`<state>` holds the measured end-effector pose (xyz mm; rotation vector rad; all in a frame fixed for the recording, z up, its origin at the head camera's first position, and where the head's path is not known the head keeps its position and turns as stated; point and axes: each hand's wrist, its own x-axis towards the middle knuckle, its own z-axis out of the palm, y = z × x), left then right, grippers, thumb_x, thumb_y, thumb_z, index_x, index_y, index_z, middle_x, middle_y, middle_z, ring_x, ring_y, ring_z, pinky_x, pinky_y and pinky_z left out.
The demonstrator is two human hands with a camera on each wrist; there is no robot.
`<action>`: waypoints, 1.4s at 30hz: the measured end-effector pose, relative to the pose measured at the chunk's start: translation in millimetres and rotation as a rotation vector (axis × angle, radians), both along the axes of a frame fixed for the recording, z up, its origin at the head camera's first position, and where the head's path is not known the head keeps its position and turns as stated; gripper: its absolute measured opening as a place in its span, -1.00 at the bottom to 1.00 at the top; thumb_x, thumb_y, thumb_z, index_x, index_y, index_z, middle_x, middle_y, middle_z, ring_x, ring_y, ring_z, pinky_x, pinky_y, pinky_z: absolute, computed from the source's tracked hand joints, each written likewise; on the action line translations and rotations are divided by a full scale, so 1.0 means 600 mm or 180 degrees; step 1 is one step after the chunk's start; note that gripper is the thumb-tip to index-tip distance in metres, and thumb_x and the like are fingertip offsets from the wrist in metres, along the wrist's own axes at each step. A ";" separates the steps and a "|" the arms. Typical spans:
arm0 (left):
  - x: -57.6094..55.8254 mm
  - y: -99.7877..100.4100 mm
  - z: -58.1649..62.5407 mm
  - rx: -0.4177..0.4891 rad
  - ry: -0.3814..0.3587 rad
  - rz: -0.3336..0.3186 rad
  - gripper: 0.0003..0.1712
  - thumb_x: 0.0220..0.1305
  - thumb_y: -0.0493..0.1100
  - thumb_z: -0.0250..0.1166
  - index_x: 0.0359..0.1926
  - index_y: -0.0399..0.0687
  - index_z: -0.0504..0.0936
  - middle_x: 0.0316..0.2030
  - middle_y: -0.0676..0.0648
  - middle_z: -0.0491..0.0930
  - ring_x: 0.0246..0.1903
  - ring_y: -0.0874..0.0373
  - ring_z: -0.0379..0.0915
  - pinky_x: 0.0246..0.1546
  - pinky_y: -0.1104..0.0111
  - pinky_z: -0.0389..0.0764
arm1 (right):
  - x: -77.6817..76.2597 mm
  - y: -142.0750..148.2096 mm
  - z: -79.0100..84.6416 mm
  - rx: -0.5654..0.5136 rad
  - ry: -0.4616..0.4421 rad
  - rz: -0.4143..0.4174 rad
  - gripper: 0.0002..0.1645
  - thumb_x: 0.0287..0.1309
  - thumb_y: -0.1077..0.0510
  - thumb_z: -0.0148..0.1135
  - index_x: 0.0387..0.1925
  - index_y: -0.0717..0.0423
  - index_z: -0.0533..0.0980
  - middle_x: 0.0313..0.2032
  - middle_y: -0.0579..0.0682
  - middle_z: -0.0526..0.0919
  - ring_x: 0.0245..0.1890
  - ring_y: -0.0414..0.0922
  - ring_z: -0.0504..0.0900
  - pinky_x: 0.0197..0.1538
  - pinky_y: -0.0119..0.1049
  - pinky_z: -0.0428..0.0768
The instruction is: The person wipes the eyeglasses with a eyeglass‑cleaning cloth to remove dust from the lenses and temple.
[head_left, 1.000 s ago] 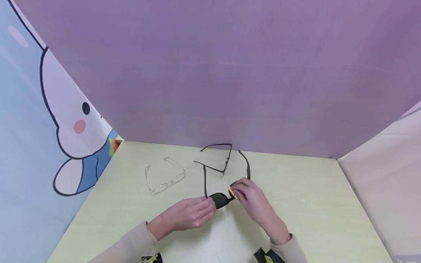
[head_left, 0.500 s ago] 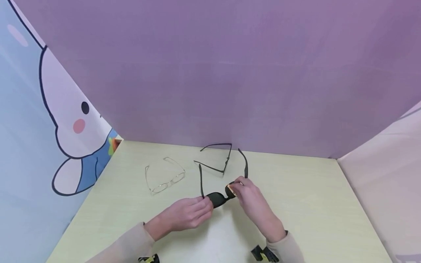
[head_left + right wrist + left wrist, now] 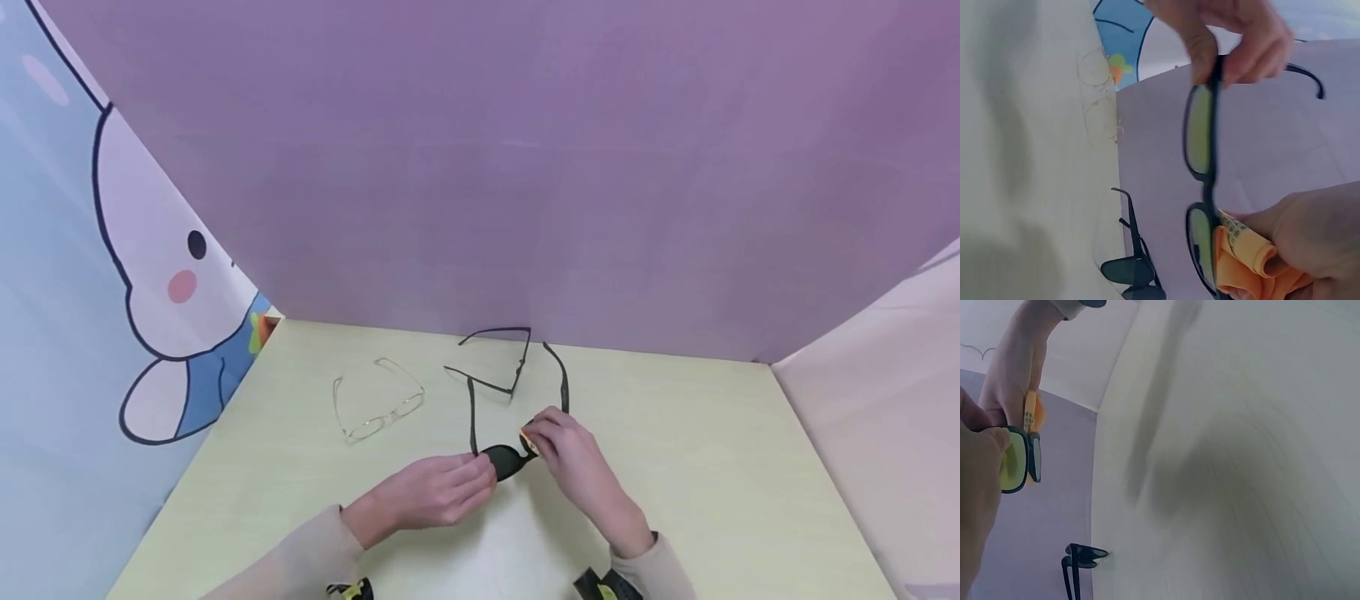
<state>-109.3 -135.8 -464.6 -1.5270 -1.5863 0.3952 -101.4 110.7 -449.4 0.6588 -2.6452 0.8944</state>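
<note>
Black-framed sunglasses (image 3: 503,461) are held above the table with their temples spread and pointing away. My left hand (image 3: 442,492) pinches them by the left end, thumb and fingers gripping the frame beside the lens. At the other lens is my right hand (image 3: 579,461), which grips a folded orange cloth (image 3: 1250,253) against it. In the right wrist view the cloth touches the lens face, and dark print shows on one fold. The fingers partly cover that lens in the head view. Through the left wrist view, a lens (image 3: 1015,464) looks yellow-green beside the left fingers.
Thin-rimmed clear glasses (image 3: 386,419) lie unfolded on the pale table (image 3: 712,467), left of the sunglasses. Behind the sunglasses rest black-framed glasses (image 3: 519,367), also unfolded, near the purple back panel (image 3: 480,183). A cartoon-printed curtain (image 3: 60,275) hangs at the left.
The sunglasses shift slightly left, then back right, with both hands keeping their hold. The cloth stays at the right lens. The two pairs of glasses on the table stay put.
</note>
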 end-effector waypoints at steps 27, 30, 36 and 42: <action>0.001 -0.007 0.004 0.0072 -0.0082 -0.0014 -0.43 0.50 -0.51 -0.18 -0.04 -0.01 0.75 -0.06 -0.04 0.76 -0.01 0.14 0.69 0.11 0.41 0.67 | 0.002 -0.010 0.002 -0.0005 -0.0148 -0.0112 -0.92 0.21 0.39 0.39 -0.26 0.23 0.72 -0.26 -0.05 0.67 -0.27 -0.14 0.66 -0.19 -0.34 0.71; 0.003 -0.007 0.004 0.0081 -0.0096 -0.0019 -0.43 0.50 -0.51 -0.17 -0.05 -0.01 0.75 -0.07 -0.04 0.76 -0.01 0.14 0.69 0.10 0.41 0.67 | -0.002 -0.010 0.003 0.0189 -0.0077 -0.0140 -0.94 0.19 0.41 0.40 -0.31 0.26 0.72 -0.31 -0.03 0.65 -0.28 -0.10 0.66 -0.20 -0.30 0.71; 0.005 -0.013 0.000 0.0245 -0.0202 0.0016 -0.41 0.51 -0.50 -0.21 -0.09 -0.02 0.76 -0.10 -0.05 0.77 -0.05 0.14 0.70 0.03 0.40 0.70 | 0.002 -0.008 0.009 0.0636 0.0091 -0.0397 -0.94 0.15 0.44 0.42 -0.34 0.29 0.71 -0.36 -0.01 0.60 -0.33 -0.07 0.62 -0.29 -0.29 0.71; 0.005 -0.017 -0.003 0.0365 -0.0280 0.0014 -0.44 0.54 -0.47 -0.19 -0.10 -0.04 0.76 -0.13 -0.06 0.78 -0.07 0.14 0.71 0.01 0.39 0.71 | 0.013 -0.008 0.022 0.0499 -0.0061 -0.0358 -0.94 0.16 0.44 0.40 -0.35 0.29 0.71 -0.37 -0.04 0.59 -0.33 -0.10 0.62 -0.27 -0.32 0.71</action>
